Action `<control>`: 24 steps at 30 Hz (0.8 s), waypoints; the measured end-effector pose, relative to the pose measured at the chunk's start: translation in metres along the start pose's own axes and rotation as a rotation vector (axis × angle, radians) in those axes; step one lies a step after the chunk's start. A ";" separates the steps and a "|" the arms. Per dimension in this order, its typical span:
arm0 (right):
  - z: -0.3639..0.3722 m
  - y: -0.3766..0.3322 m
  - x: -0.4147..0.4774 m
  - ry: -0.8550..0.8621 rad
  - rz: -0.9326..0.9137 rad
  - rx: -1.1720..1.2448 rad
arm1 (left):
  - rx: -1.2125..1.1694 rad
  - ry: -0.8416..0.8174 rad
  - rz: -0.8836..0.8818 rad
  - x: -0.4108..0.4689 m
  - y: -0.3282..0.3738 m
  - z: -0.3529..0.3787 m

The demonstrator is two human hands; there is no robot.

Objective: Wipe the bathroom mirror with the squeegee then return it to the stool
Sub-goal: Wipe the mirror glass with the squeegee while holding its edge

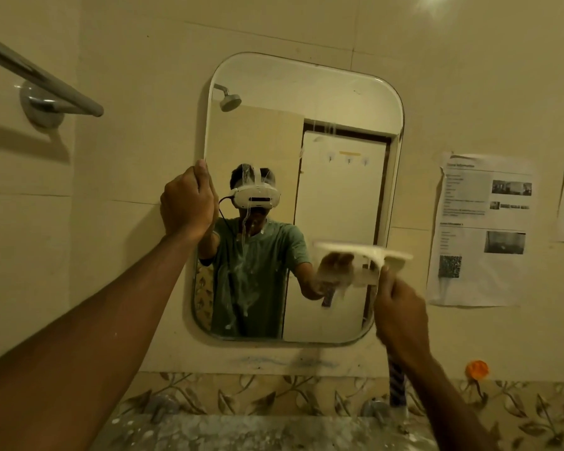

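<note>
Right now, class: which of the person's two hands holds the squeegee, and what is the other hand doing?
The right hand holds the squeegee, its blade at the mirror's lower right. The left hand holds no tool; it grips the mirror's left edge.

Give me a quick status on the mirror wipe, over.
Left hand gripping mirror left edge. Right hand holds squeegee, blade at right side. Streaks remain mid-glass. Nothing blocking.

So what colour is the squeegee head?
White or cream, slightly motion-blurred; the squeegee shows best in the head view.
</note>
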State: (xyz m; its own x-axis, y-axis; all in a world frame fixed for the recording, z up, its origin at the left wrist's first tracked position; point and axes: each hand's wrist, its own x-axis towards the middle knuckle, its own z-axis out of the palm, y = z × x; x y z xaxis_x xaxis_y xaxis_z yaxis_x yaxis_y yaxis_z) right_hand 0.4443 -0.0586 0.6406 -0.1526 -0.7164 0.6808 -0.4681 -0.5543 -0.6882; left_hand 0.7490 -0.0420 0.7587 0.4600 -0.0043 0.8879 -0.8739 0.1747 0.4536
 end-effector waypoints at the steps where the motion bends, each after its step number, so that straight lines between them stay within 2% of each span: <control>1: -0.004 -0.009 0.017 0.034 -0.027 0.015 | -0.003 -0.020 -0.008 0.000 -0.001 -0.001; 5: -0.003 -0.021 0.041 0.046 -0.070 -0.029 | -0.011 -0.079 -0.048 0.001 -0.003 -0.002; 11: 0.025 0.031 -0.043 -0.043 0.058 -0.082 | -0.004 -0.117 -0.072 0.001 -0.008 0.001; 15: 0.030 0.044 -0.064 -0.090 0.138 -0.131 | -0.001 -0.127 -0.087 0.000 -0.007 0.001; 24: 0.004 -0.003 0.009 -0.009 -0.026 0.024 | -0.006 -0.141 -0.101 -0.001 -0.008 0.000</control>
State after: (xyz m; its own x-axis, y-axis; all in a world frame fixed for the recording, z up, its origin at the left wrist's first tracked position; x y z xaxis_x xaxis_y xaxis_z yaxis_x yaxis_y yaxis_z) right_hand 0.4476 -0.0648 0.6480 -0.1328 -0.7056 0.6960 -0.4511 -0.5822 -0.6764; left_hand 0.7558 -0.0431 0.7538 0.5189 -0.1598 0.8398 -0.8231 0.1720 0.5413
